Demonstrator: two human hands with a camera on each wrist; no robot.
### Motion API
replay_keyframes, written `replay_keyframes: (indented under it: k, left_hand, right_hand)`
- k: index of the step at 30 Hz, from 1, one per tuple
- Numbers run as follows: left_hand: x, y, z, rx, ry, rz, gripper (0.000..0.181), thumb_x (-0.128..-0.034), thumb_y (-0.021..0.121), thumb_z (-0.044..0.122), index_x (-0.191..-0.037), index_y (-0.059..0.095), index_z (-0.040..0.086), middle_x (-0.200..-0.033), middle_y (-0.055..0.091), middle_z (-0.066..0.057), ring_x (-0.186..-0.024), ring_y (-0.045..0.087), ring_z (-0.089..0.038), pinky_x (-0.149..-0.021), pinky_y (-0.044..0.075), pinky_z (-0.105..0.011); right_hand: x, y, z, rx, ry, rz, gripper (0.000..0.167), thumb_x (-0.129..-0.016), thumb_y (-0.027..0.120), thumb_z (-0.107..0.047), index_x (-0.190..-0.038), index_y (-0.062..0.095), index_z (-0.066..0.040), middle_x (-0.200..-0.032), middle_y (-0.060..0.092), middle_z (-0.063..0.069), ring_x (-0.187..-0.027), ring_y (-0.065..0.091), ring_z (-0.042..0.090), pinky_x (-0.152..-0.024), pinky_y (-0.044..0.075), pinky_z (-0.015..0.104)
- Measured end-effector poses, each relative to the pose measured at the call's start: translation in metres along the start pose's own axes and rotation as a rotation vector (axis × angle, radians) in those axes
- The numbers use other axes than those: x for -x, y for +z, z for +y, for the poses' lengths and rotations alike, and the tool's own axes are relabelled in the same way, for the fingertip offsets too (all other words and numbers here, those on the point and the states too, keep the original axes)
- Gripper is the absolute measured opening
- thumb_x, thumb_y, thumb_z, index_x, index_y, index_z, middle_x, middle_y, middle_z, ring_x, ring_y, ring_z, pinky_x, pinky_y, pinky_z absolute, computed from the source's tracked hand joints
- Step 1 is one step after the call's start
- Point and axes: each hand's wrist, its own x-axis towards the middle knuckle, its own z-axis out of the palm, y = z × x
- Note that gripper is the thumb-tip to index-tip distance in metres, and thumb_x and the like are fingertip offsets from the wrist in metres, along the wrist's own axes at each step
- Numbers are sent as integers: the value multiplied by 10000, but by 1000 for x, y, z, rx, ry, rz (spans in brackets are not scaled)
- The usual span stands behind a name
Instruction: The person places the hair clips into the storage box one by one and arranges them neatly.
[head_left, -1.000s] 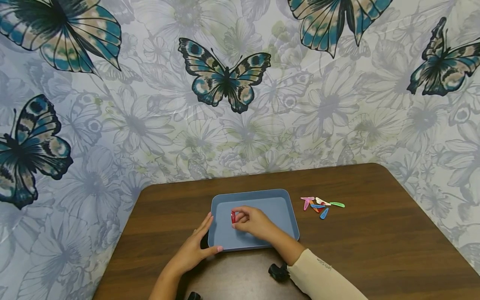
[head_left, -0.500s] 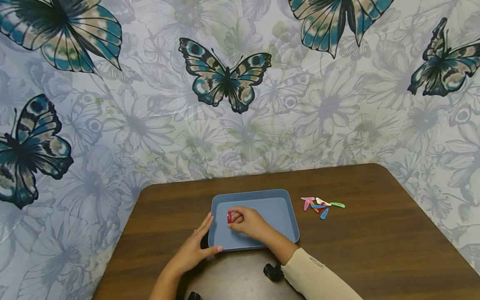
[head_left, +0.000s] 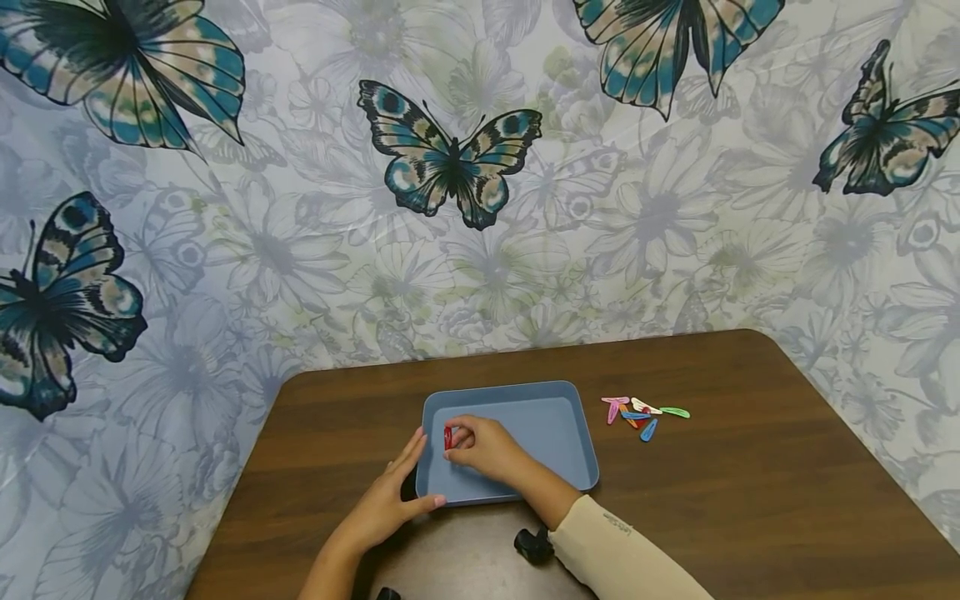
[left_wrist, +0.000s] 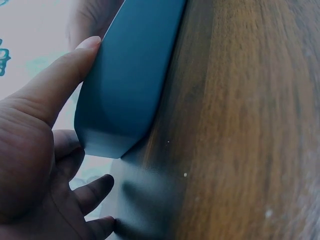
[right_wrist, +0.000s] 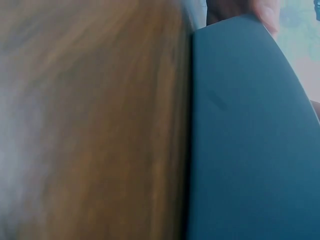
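Observation:
In the head view my right hand [head_left: 486,446] pinches a red hair clip [head_left: 448,438] upright between thumb and fingertips. It is over the left part of a shallow blue-grey tray [head_left: 551,442]; whether the clip touches the tray floor I cannot tell. My left hand [head_left: 386,504] rests against the tray's left near corner, fingers spread along the left side and thumb at the near rim. The left wrist view shows that thumb [left_wrist: 65,75] touching the rim of the tray wall [left_wrist: 127,75]. The right wrist view shows only the tray's outer wall [right_wrist: 245,130] and part of the left hand.
Right of the tray lies a loose pile of hair clips, with a green clip [head_left: 675,412], a blue clip [head_left: 648,430] and a pink clip [head_left: 613,412] among them. The brown wooden table [head_left: 750,500] meets a butterfly-patterned backdrop [head_left: 480,275] behind it.
My right hand has moved a little to the left over the tray with the red hair clip in its fingers. The left hand has stayed at the tray's corner.

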Motion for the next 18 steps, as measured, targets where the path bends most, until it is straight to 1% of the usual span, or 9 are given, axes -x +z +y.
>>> replay_keyframes:
  k: [5,11,18]
  left_hand:
    - [0,0,-1,-2,-3,-2,1013,-871,750,513,-1639,155,228,-1721,24,97,-1577,96,-290,-1237,-20,-663]
    - [1,0,-1,-7,-1,0,1019,-864,748,530,-1638,159,227,-1722,28,89,-1576,101,-291,-1237,-15,-664]
    - [1,0,0,-12,1,2,1012,-871,749,517,-1639,160,219,-1725,32,64,-1575,102,-296,-1235,-14,-668]
  right_hand:
    - [-4,5,-1,34,3,5,476,-869,804,-185,-1301,662,-47,-951,727,1,-749,598,29,-636,503,194]
    - [-6,7,0,35,18,0,462,-860,810,-159,-1279,670,-24,-911,714,7,-725,596,38,-633,496,191]
    - [-9,8,4,52,13,5,457,-844,821,-150,-1259,681,-20,-897,721,19,-711,596,25,-637,499,181]
